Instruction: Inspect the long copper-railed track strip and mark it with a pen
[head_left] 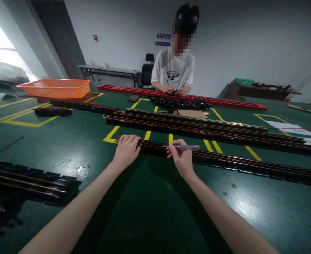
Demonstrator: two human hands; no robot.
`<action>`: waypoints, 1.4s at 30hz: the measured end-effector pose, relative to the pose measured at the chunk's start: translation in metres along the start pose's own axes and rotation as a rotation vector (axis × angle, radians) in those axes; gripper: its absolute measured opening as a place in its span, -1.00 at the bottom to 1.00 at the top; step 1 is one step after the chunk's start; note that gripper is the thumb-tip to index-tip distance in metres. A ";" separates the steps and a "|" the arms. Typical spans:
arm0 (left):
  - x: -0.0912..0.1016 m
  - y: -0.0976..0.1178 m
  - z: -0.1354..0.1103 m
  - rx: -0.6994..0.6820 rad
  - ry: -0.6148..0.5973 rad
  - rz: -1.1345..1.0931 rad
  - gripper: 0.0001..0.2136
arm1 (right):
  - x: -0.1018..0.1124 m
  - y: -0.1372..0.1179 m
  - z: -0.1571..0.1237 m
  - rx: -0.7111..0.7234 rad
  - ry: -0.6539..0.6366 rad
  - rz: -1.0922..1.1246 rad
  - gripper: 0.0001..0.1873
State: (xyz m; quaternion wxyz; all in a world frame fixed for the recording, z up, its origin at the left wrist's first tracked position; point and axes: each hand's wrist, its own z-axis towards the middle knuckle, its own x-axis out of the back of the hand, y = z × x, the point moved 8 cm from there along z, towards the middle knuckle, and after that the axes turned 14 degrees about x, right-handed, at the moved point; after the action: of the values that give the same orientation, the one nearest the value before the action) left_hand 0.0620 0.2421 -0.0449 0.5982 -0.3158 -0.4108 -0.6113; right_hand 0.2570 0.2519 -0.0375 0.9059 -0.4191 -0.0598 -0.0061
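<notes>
A long dark rail with copper strips (237,164) lies across the green floor in front of me. My left hand (126,150) rests on its left end, fingers curled over the top and pressing it down. My right hand (181,158) pinches a slim clear-handled screwdriver (185,147) held sideways over the rail, its yellowish cap pointing right. The tool's tip is hidden by my fingers.
More long rails (197,127) lie parallel beyond. A person in a white shirt (173,70) sits opposite behind a red rack (224,102) and a pile of black parts (180,103). An orange basket (54,88) stands far left. Short rail pieces (30,183) lie near left.
</notes>
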 end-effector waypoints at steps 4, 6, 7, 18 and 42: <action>0.001 0.001 0.000 -0.008 0.021 0.005 -0.76 | 0.000 0.001 -0.001 -0.006 0.009 -0.002 -0.83; 0.000 0.001 0.000 -0.009 0.020 0.009 -0.76 | 0.000 0.002 -0.001 -0.002 0.006 -0.004 -0.83; 0.000 0.001 0.000 -0.006 0.018 0.011 -0.75 | 0.001 0.002 -0.001 -0.002 0.004 -0.007 -0.82; 0.004 0.003 -0.001 0.022 0.032 0.028 -0.74 | 0.003 0.002 -0.001 -0.009 0.018 -0.014 -0.80; 0.002 0.002 -0.002 0.006 0.043 0.001 -0.70 | 0.012 0.003 -0.003 -0.059 0.129 -0.008 -0.85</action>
State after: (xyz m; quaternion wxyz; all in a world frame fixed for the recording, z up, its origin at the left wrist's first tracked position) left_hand 0.0638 0.2395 -0.0438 0.6082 -0.3012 -0.3995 -0.6162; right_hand 0.2695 0.2522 -0.0407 0.8950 -0.4443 -0.0027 -0.0386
